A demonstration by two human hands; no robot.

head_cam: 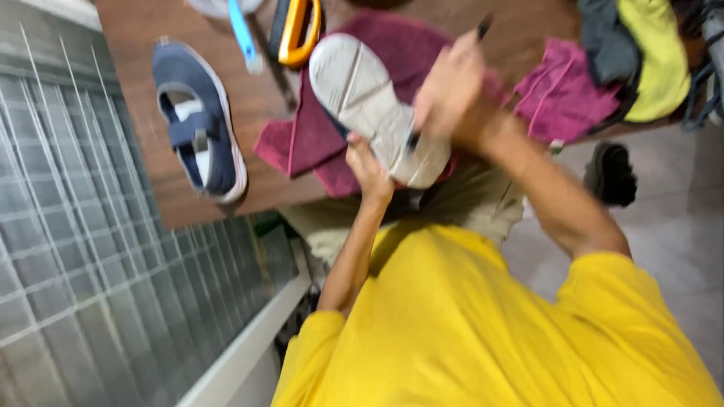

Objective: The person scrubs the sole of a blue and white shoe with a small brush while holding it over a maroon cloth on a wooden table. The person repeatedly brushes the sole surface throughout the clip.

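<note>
head view: shoe (377,113) is gripped sole-up by left hand (367,167); a dark tool (483,28) is held by right hand (450,92). a slip could be caused by blurred, hurried strokes.

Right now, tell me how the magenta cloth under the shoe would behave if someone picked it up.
The magenta cloth would probably go limp and drape: it lies rumpled in soft folds on the brown table. It looks light for its size, like a thin towel. It would likely drag instead of sliding cleanly, since the left hand and right hand hold the white-soled shoe just above it.
</note>
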